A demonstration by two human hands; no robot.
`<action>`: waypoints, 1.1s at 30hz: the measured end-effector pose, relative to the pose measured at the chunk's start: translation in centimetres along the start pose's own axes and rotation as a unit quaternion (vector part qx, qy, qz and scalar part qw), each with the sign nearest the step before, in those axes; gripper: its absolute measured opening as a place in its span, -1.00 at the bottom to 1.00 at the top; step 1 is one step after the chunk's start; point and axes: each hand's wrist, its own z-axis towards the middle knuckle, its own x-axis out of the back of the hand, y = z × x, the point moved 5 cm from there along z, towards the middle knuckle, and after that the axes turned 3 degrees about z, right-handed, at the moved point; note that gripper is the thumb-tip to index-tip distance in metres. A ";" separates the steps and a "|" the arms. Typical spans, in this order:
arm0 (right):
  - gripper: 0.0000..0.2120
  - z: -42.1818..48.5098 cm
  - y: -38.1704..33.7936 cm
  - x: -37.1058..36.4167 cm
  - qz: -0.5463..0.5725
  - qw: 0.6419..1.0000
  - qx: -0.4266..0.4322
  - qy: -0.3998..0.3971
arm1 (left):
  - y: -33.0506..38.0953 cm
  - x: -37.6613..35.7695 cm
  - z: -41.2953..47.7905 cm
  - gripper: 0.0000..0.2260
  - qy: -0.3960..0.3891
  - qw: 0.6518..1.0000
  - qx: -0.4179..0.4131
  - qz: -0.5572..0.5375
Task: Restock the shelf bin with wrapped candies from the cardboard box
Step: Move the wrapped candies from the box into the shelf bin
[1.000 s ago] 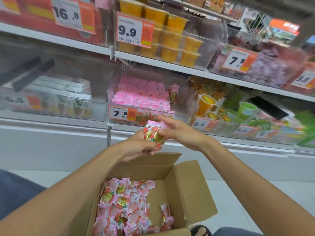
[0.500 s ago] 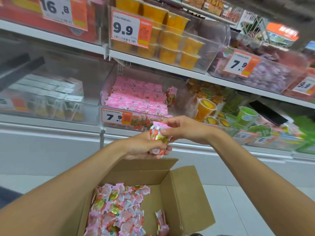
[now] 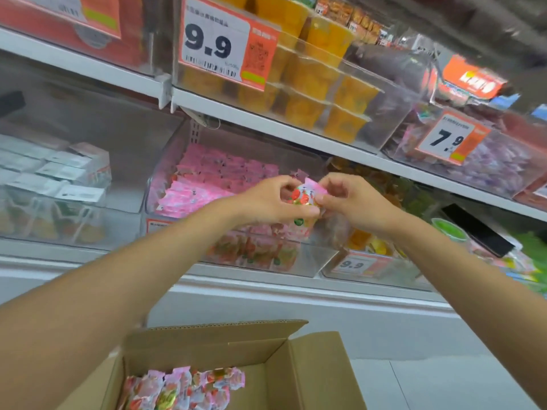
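Note:
Both hands hold a small stack of pink wrapped candies (image 3: 305, 199) with red strawberry print, raised over the right part of the clear shelf bin (image 3: 307, 261). My left hand (image 3: 270, 202) grips the stack from the left and below, and my right hand (image 3: 355, 202) pinches it from the right. Rows of pink candies (image 3: 213, 179) lie inside the bin. The open cardboard box (image 3: 296, 368) sits low in the middle of the view, with several loose candies (image 3: 183, 389) in its left half.
A clear bin of white packets (image 3: 59, 179) stands left of the candy bin, and a bin of jelly cups (image 3: 370, 247) stands to its right. The shelf above carries orange jelly cups (image 3: 310, 84) behind a 9.9 price tag. White shelf base and floor lie below.
Both hands have risen with the candy stack from just above the box up to the shelf bin. The view tilted upward, so less of the box shows.

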 end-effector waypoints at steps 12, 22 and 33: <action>-0.81 14.4 6.7 -0.1 -0.525 0.847 -0.071 -0.052 | -11.6 7.9 10.4 -0.40 0.002 0.872 0.080 0.483; -0.48 17.0 11.1 -2.8 -0.564 0.808 -0.091 -0.143 | -11.5 7.1 10.4 -0.36 -0.017 0.872 0.108 0.478; 0.08 14.5 11.9 -4.5 -0.534 0.812 -0.149 -0.185 | -11.8 7.1 10.5 -0.26 -0.035 0.845 0.103 0.523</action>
